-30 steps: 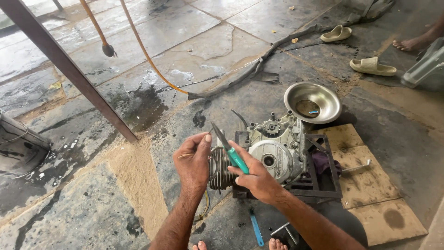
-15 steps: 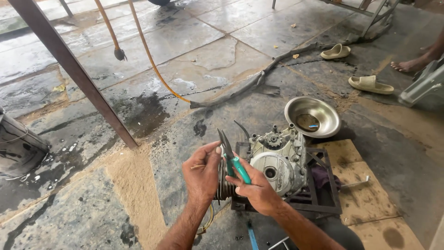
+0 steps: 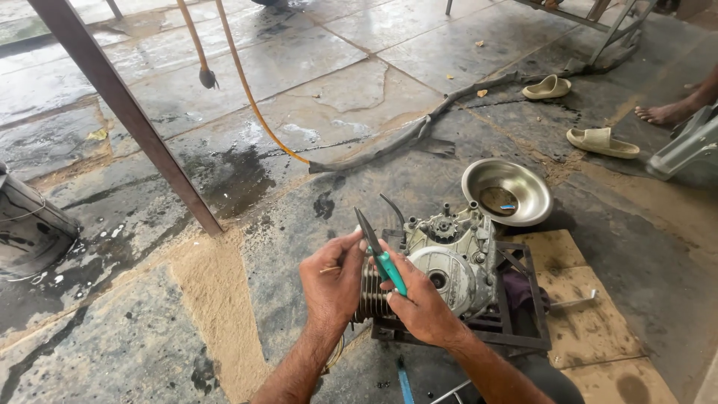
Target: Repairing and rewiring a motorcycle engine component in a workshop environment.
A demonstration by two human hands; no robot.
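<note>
Two hands work a pair of pliers just in front of a small engine on the floor.

Head view: the right hand (image 3: 422,303) is closed around the green-handled pliers (image 3: 380,253), tips pointing to 11 o'clock. The left hand (image 3: 333,280) is curled, fingertips pinching what may be a thin pin, too small to tell. The engine (image 3: 449,258) sits on a dark metal frame (image 3: 516,325); a steel bowl (image 3: 507,192) lies at its 1 o'clock.
</note>
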